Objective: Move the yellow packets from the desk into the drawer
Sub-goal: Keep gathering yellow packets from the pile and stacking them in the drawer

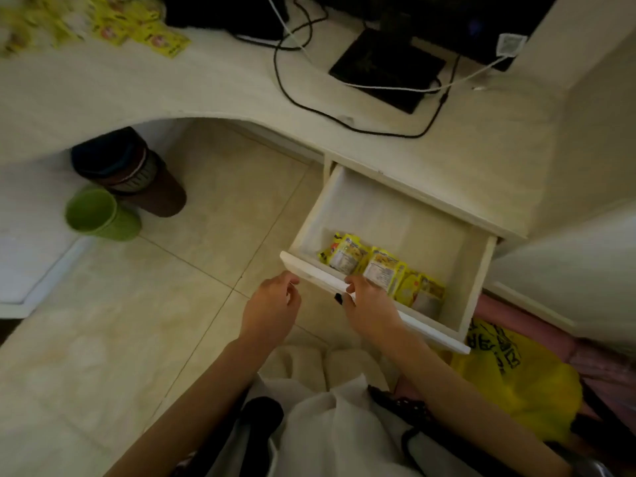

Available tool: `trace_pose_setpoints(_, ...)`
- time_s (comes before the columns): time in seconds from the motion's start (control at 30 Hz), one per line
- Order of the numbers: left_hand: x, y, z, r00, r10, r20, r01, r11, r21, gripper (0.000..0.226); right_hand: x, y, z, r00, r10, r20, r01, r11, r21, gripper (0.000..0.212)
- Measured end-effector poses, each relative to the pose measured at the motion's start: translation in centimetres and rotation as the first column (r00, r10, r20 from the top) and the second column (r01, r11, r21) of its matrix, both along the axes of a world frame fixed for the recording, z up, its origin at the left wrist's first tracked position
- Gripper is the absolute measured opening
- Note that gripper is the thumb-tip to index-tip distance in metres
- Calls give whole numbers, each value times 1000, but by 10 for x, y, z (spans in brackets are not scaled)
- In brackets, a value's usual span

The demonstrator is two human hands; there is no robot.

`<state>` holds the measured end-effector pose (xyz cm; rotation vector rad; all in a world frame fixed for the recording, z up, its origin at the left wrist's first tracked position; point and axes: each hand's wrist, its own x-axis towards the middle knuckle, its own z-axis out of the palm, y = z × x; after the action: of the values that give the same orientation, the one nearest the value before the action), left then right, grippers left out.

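Note:
The white drawer (395, 208) is pulled out under the desk (172, 91). Several yellow packets (382, 266) stand in a row against its front wall. More yellow packets (137, 29) lie blurred on the desk at the far left corner. My right hand (368, 304) rests on the drawer's front edge, fingers curled over it beside the packets; I cannot tell whether it touches a packet. My left hand (272, 308) hovers just left of the drawer front with fingers loosely curled and nothing in it.
A monitor base (385, 67) and black and white cables (299, 98) lie on the desk. A dark bin (137, 173) and a green bin (99, 215) stand on the tiled floor under the desk. A yellow plastic bag (516, 380) lies at the right.

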<state>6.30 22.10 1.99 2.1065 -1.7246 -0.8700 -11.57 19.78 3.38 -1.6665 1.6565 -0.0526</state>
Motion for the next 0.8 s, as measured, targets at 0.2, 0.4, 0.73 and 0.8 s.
trace_pose_setpoints(0.2, 70, 16, 1, 988, 152, 38, -151, 988, -20, 23, 79, -14, 2, 981, 192, -3, -192, 981, -32, 32)
trace_pose_setpoints(0.4, 162, 22, 5, 966, 248, 80, -245, 969, -41, 23, 172, -31, 7, 963, 269, 20, -269, 963, -5, 34)
trace_pose_setpoints(0.73, 298, -3, 13, 932, 330, 149, -325, 944, -62, 23, 301, -71, 16, 937, 348, 36, -346, 936, -62, 37)
trace_pose_setpoints(0.8, 316, -15, 13, 923, 353, 153, -348, 936, -59, 23, 321, -88, 19, 932, 363, 16, -360, 928, -95, 36)
